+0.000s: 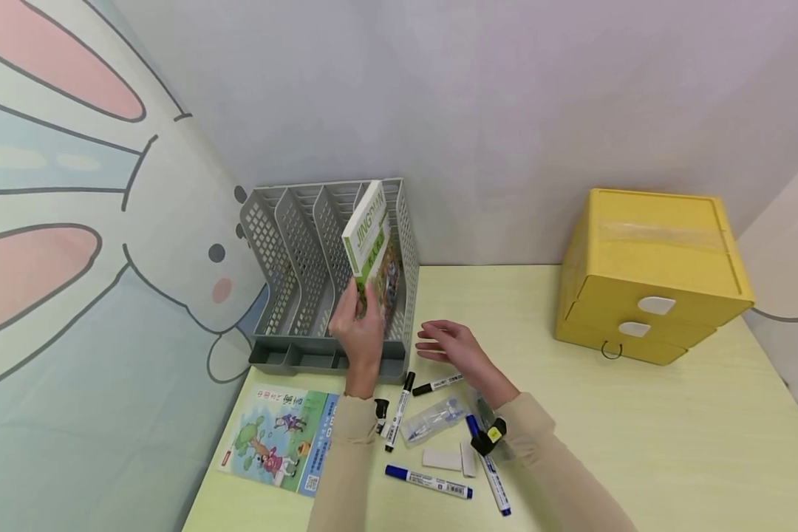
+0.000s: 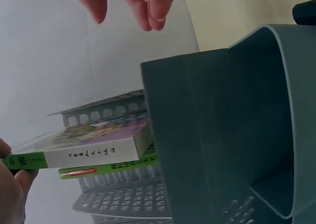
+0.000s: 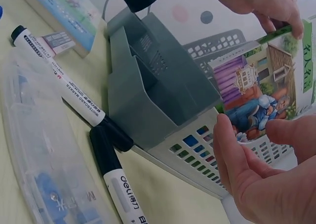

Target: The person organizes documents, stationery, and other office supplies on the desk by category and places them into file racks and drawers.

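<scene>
My left hand (image 1: 357, 329) pinches a white and green book (image 1: 370, 233) near its lower spine. The book stands upright in the rightmost slot of a grey file rack (image 1: 302, 342). In the left wrist view, a second book with a green spine (image 2: 108, 168) sits beside it in the rack. My right hand (image 1: 459, 351), fingers extended and holding nothing, hovers just right of the rack. The right wrist view shows it near the cover picture of the held book (image 3: 264, 95); I cannot tell whether it touches.
A colourful picture book (image 1: 282, 440) lies at the front left. Several whiteboard markers, including a blue-capped one (image 1: 428, 482), lie around a clear pen case (image 1: 434, 420) and a white block (image 1: 442, 459). A yellow drawer box (image 1: 658, 258) stands on the right.
</scene>
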Demonstrator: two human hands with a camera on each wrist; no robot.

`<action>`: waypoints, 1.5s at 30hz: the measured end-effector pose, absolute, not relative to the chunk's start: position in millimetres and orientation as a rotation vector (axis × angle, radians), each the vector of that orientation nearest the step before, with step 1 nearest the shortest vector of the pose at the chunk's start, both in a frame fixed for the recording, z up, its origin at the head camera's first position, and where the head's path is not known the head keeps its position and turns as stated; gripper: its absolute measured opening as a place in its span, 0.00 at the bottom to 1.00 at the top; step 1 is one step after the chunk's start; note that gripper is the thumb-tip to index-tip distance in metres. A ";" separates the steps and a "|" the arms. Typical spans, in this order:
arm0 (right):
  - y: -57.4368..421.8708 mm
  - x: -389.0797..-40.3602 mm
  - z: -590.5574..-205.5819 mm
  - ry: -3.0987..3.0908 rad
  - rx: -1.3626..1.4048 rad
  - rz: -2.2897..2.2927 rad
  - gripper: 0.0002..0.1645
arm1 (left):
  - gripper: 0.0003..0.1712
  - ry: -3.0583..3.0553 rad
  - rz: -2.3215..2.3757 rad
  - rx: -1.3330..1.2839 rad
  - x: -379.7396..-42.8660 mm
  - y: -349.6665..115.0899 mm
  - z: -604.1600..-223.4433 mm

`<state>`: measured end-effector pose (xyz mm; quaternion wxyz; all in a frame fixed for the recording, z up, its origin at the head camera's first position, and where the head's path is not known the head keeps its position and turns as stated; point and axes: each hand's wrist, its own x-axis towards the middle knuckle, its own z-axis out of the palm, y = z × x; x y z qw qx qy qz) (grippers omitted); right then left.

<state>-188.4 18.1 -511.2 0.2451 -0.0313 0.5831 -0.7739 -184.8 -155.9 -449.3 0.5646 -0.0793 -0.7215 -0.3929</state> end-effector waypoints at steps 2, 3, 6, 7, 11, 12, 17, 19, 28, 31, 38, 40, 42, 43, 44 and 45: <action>15.2 -190.2 -513.0 1.574 -0.082 -2.118 0.29 | 0.16 -1.705 -0.920 -0.170 -189.2 -156.6 -452.9; 13.6 -191.2 -513.8 1.566 -0.082 -2.119 0.29 | 0.16 -1.710 -0.919 -0.164 -191.3 -156.8 -454.6; 8.8 -194.5 -516.3 1.551 -0.063 -2.112 0.29 | 0.15 -1.729 -0.914 -0.140 -197.1 -157.3 -459.8; 6.9 -195.8 -517.3 1.552 -0.058 -2.110 0.28 | 0.15 -1.737 -0.913 -0.129 -198.9 -157.5 -461.8; -0.2 -200.3 -519.6 1.547 -0.046 -2.112 0.28 | 0.15 -1.760 -0.914 -0.084 -205.0 -158.8 -469.2; -1.7 -201.3 -519.8 1.550 -0.046 -2.114 0.28 | 0.15 -1.767 -0.914 -0.072 -206.1 -159.3 -470.8; -8.2 -205.4 -520.1 1.552 -0.041 -2.118 0.26 | 0.16 -1.798 -0.962 -0.031 -210.0 -162.1 -476.9; -10.1 -206.5 -520.1 1.551 -0.038 -2.116 0.26 | 0.16 -1.814 -0.978 -0.014 -210.8 -163.1 -478.6; -16.3 -209.4 -519.8 1.587 -0.057 -2.103 0.24 | 0.16 -1.828 -1.009 0.012 -214.0 -166.4 -488.0; -17.1 -210.4 -519.5 1.597 -0.072 -2.107 0.25 | 0.15 -1.830 -1.038 0.031 -213.6 -166.1 -489.9; -16.5 -214.1 -518.6 1.603 -0.133 -2.109 0.28 | 0.15 -1.865 -1.109 0.147 -211.6 -163.9 -486.9; -16.2 -214.6 -518.3 1.616 -0.134 -2.108 0.28 | 0.14 -1.900 -1.114 0.191 -210.9 -163.8 -484.7; -16.0 -214.8 -518.6 1.622 -0.127 -2.106 0.28 | 0.12 -1.935 -1.105 0.242 -210.8 -164.2 -483.8; -16.0 -214.9 -518.7 1.625 -0.121 -2.100 0.28 | 0.11 -1.952 -1.101 0.273 -210.6 -164.4 -483.8; -16.3 -214.9 -518.8 1.626 -0.121 -2.094 0.28 | 0.09 -1.972 -1.097 0.304 -210.5 -164.7 -483.9; -16.5 -214.8 -518.9 1.633 -0.120 -2.087 0.28 | 0.08 -1.991 -1.089 0.334 -210.5 -164.9 -484.1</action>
